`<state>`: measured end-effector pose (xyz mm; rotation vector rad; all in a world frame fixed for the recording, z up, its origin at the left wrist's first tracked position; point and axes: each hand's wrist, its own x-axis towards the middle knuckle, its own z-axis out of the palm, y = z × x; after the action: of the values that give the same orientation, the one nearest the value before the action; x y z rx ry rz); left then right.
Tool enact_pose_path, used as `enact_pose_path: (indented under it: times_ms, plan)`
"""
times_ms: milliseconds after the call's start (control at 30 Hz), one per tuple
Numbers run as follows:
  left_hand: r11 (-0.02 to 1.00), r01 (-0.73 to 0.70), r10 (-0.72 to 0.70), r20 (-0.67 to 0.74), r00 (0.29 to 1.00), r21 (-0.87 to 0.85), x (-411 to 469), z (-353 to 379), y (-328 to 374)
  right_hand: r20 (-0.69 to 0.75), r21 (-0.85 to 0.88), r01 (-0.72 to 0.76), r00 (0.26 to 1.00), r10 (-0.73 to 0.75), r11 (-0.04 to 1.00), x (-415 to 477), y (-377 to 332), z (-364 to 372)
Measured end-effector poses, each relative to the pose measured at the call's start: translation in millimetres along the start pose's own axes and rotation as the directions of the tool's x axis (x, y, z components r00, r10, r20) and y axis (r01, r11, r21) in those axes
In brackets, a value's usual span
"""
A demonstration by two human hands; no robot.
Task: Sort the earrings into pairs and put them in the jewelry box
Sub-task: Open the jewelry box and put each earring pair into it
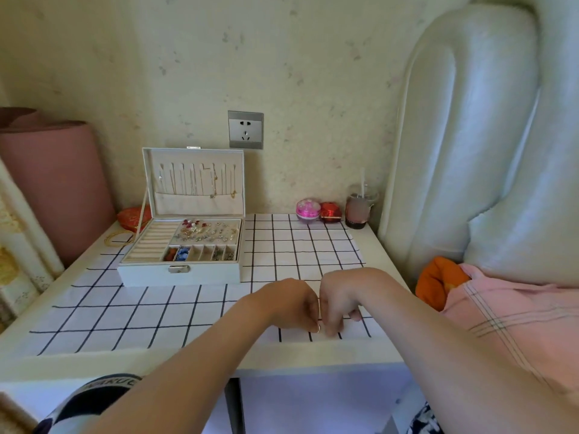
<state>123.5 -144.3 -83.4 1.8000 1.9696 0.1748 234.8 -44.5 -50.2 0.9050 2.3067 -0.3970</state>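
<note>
Left hand [289, 303] and right hand [340, 303] meet over the near edge of the checked cloth [125, 314], curled fingers pinching a thin gold hoop earring [318, 322] between them. Farther back on the left, the jewelry box [178, 276] stands open, with loose earrings [206, 234] in its tray.

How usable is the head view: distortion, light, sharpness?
Head view: wide-angle bows the padded white headboard at right; light soft, no hard shadows; open white jewelry box contents smeared; thin gold hoop earring between left hand and right hand barely resolved.
</note>
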Motion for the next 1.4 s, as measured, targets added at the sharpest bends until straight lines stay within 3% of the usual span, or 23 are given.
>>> enact_pose_path:
  times_ms: [167, 467, 633, 833, 933, 1000, 1200, 1400]
  plan:
    - [0.999, 0.034, -0.034, 0.000, 0.999, -0.012, -5, -5, -12, 0.010, -0.053, -0.004, 1.000, 0.004, 0.999, 2, -15, 0]
    - [0.996, 0.085, -0.082, -0.090, 0.993, 0.022, -12, -12, -29, -0.188, 0.079, 0.147, 0.974, -0.130, 0.986, 12, -21, 3]
    - [0.993, 0.060, -0.073, -0.134, 0.988, -0.099, -23, -26, -51, -0.285, 0.114, 0.205, 0.944, -0.166, 0.972, 21, -31, 4]
    - [0.968, 0.008, -0.075, -0.256, 0.964, -0.250, -38, -41, -82, -0.291, 0.134, 0.277, 0.929, -0.230, 0.951, 33, -47, -9]
    - [0.951, 0.009, -0.122, -0.350, 0.929, -0.310, -48, -55, -103, -0.408, 0.222, 0.381, 0.873, -0.269, 0.898, 34, -62, -27]
    - [0.932, 0.011, -0.175, -0.424, 0.889, -0.362, -55, -66, -118, -0.539, 0.244, 0.465, 0.794, -0.280, 0.851, 38, -75, -42]
    - [0.884, 0.110, -0.388, -0.580, 0.717, -0.454, -77, -80, -161, -0.747, 0.259, 0.651, 0.604, -0.280, 0.713, 61, -124, -61]
    - [0.890, 0.177, -0.416, -0.585, 0.696, -0.421, -81, -78, -181, -0.706, 0.195, 0.613, 0.629, -0.325, 0.766, 89, -155, -57]
